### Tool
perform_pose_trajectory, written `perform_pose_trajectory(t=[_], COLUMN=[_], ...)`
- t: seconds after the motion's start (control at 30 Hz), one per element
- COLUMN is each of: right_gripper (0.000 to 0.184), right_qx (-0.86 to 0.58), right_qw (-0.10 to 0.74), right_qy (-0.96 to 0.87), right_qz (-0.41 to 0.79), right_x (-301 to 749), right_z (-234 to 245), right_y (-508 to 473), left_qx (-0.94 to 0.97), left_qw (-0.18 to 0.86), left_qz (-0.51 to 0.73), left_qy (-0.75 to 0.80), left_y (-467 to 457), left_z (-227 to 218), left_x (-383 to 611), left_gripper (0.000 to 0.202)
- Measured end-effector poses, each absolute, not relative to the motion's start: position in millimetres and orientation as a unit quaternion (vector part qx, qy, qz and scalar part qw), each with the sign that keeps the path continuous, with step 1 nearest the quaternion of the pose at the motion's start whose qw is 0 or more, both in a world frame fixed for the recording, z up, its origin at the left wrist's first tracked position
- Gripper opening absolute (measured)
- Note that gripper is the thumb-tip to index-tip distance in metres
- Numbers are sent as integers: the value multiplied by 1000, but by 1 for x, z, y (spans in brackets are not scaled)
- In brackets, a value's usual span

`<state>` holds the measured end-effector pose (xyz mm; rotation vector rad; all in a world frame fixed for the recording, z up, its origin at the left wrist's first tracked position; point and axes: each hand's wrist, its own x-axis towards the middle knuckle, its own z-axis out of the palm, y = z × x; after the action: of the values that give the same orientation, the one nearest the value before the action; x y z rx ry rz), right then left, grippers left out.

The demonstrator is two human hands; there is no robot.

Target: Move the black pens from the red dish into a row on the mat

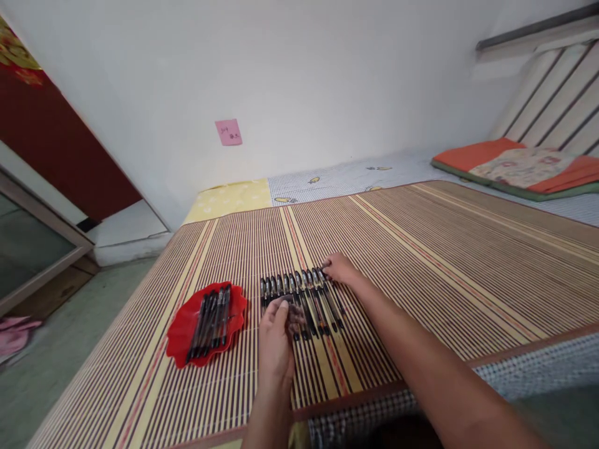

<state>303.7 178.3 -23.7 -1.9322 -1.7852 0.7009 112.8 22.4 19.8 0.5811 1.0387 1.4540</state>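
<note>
A row of black-capped pens (304,293) lies side by side on the striped mat, caps toward the wall. My right hand (340,269) is at the right end of this row, its fingertips closed on the cap end of the last pen. Over the lower left part of the row is my left hand (277,327), thumb and fingers pressed together. Something greyish and see-through shows at its fingertips, too blurred to name, and it hides parts of the pens beneath. Left of that hand, a red scalloped plate (238,315) holds several more dark pens (213,318).
The striped mat (397,249) covers a bed against a white wall. A folded orange and floral cushion (519,165) lies at the far right by a slatted headboard (556,100). A pink note (228,132) is stuck to the wall. The bed's left edge drops to a grey floor.
</note>
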Motion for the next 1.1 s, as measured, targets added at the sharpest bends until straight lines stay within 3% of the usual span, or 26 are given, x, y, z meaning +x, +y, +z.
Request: perform_pose_trajectory(t=[0.73,0.93,1.1], right_gripper=[12,28,30], right_qx=[-682,-670,-669], right_qw=[209,210,199], right_qy=[-667,-672,-671], right_qz=[216,236,251], right_x=[297,296,297], right_z=[-16,-11,-11], right_y=[171,168,169], left_qx=[262,266,264], left_qw=[598,599,604], left_qz=[605,603,601], left_qy=[456,455,453], left_y=[21,21,20], left_z=[20,19,18], left_x=[114,115,115], left_gripper=[38,36,36])
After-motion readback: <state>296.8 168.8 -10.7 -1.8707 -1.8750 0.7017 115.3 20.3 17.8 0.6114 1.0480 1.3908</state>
